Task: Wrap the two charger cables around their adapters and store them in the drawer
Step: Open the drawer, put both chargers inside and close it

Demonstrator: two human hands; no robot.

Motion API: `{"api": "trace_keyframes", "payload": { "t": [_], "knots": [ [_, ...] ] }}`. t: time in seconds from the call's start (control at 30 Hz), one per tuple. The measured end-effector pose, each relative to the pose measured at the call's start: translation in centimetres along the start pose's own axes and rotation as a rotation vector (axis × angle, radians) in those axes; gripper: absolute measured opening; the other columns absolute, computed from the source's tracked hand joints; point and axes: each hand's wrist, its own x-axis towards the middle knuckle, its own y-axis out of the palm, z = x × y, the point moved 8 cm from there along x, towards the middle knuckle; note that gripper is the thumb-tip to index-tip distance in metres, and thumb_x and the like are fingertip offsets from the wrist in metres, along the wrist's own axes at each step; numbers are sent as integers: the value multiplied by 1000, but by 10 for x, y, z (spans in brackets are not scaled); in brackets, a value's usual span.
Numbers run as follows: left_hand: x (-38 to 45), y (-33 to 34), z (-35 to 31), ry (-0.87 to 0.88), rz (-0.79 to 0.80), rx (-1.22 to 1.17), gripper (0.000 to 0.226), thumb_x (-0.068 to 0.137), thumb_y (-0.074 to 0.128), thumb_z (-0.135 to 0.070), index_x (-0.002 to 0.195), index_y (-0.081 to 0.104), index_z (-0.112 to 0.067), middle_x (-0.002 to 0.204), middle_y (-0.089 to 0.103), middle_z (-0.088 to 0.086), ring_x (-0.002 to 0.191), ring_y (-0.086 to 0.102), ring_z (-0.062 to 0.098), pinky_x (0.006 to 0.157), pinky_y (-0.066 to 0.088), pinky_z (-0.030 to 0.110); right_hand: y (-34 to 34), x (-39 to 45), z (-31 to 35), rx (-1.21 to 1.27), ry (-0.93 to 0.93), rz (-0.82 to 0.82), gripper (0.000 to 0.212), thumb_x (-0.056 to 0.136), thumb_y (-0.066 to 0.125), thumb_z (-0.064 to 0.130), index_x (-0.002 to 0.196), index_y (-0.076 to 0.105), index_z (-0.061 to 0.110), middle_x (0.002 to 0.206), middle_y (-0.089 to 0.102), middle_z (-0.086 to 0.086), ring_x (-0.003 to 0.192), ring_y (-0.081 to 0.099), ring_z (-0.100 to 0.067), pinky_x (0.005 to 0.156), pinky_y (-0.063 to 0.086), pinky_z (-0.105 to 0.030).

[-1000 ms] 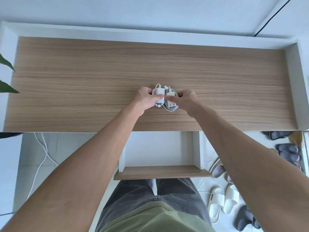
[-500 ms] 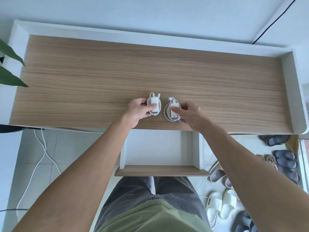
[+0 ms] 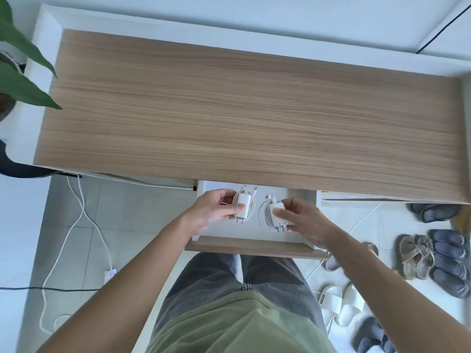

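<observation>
- Left hand [image 3: 212,208] grips one wrapped charger [image 3: 244,205] over the open drawer [image 3: 254,247];
- Right hand [image 3: 304,221] pinches the other charger [image 3: 274,212] beside it, below the bench [image 3: 254,110]

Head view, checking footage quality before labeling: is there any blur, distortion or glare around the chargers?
Head view: even, soft daylight with no glare; wide-angle bending curves the desk edges; the right hand is slightly motion-blurred, the left hand sharper; both chargers are white against the white drawer, so contrast is low.

Left grip [image 3: 214,208] and right grip [image 3: 303,220] pinched, arms extended.
</observation>
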Motion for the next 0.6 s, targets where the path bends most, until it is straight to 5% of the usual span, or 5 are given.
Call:
{"api": "trace_keyframes", "payload": {
  "t": [0.27, 0.43, 0.6],
  "knots": [
    [29, -11, 75, -139, -143, 99, 34, 92, 75, -10, 126, 66, -7, 121, 72, 8, 109, 72, 21, 93, 62, 36, -3, 36, -50, -142, 132, -124, 39, 87, 81, 39, 111, 63, 14, 99, 62, -2, 85, 61, -14, 69, 54, -26],
    [55, -24, 96, -178, -216, 61, 42, 91, 77, -12, 130, 64, -7, 125, 72, 10, 114, 70, 23, 99, 59, 39, 0, 62, -58, -202, 127, -240, 48, 85, 81, 42, 117, 60, 14, 99, 61, -1, 90, 60, -20, 85, 57, -41],
    [73, -24, 93, -179, -239, 71, 38, 93, 75, -12, 129, 64, -6, 124, 72, 11, 113, 71, 24, 104, 56, 42, 3, 78, -56, -174, 98, -313, 43, 85, 81, 38, 114, 63, 13, 100, 62, -5, 86, 60, -24, 70, 48, -29]
  ]
}}
